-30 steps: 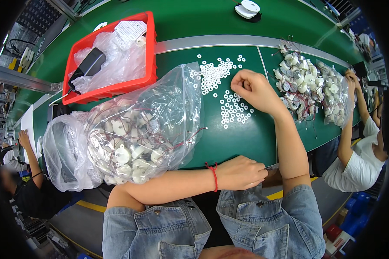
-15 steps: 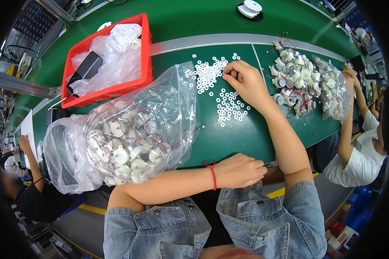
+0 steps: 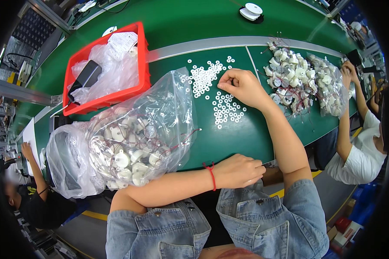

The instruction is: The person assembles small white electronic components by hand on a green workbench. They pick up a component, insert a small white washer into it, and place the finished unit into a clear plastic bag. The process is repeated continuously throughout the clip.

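Small white ring-shaped washers lie on the green worktop (image 3: pixel 229 144) in a dense far pile (image 3: pixel 203 78) and a looser near group (image 3: pixel 227 111). My right hand (image 3: pixel 243 88) is just right of them, fingers curled and thumb close to the index fingertip. Whatever it may pinch is too small or hidden to make out. My left hand (image 3: pixel 241 171), with a red cord bracelet (image 3: pixel 212 176) at the wrist, rests at the table's near edge. Its fingers are folded in, with nothing visible in them. A clear plastic bag (image 3: pixel 134 142) of white motor-like parts with thin wires lies beside my left forearm.
A red bin (image 3: pixel 145 60) at the far left holds crumpled plastic and a black device (image 3: pixel 85 75). More wired white parts (image 3: pixel 291 73) are heaped at right beside another bag (image 3: pixel 326 86). A co-worker's hands (image 3: pixel 349 73) are near that bag. A metal rail (image 3: pixel 212 44) crosses behind.
My right hand has come slightly nearer to me, from the far pile towards the near washers. The left hand stays put. The whole view has shifted a little.
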Tool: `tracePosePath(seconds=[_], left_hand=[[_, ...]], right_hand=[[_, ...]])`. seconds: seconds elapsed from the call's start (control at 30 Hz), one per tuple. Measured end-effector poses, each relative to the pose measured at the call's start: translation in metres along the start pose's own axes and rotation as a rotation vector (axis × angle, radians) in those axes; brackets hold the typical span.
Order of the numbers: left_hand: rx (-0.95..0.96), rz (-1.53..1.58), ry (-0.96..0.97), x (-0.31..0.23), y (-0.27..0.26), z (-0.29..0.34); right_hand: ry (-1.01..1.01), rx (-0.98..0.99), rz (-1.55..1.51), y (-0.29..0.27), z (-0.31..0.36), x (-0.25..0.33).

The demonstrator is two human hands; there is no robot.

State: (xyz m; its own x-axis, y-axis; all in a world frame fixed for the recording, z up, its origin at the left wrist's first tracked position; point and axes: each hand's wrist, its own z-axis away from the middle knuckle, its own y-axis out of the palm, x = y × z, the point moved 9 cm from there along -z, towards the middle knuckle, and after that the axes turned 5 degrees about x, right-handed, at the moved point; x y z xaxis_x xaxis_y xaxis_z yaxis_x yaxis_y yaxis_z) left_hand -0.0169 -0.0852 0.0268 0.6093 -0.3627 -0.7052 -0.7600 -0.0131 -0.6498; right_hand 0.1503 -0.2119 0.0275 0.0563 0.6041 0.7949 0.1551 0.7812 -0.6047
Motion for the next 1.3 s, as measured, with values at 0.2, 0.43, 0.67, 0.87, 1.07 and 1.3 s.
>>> tracePosePath(seconds=[0.2, 0.43, 0.67, 0.87, 1.07, 1.3], left_hand=[[0.039, 0.000, -0.024, -0.001, 0.001, 0.001], [0.029, 0.015, -0.011, -0.002, 0.002, 0.000], [0.046, -0.020, -0.043, -0.003, -0.006, -0.006], [0.023, -0.056, -0.038, -0.006, -0.008, -0.004], [0.045, -0.049, -0.030, -0.007, -0.004, -0.005], [0.047, -0.026, -0.039, -0.006, -0.004, -0.004]], right_hand=[[0.078, 0.010, -0.011, -0.003, 0.000, -0.002], [-0.085, 0.173, 0.042, -0.001, 0.009, 0.005], [-0.224, -0.416, 0.023, -0.061, 0.054, 0.033], [0.160, -1.015, 0.628, -0.106, 0.160, 0.018], [0.602, -0.714, 0.525, -0.110, 0.200, -0.083], [0.527, -0.597, 0.568, -0.131, 0.174, -0.109]])
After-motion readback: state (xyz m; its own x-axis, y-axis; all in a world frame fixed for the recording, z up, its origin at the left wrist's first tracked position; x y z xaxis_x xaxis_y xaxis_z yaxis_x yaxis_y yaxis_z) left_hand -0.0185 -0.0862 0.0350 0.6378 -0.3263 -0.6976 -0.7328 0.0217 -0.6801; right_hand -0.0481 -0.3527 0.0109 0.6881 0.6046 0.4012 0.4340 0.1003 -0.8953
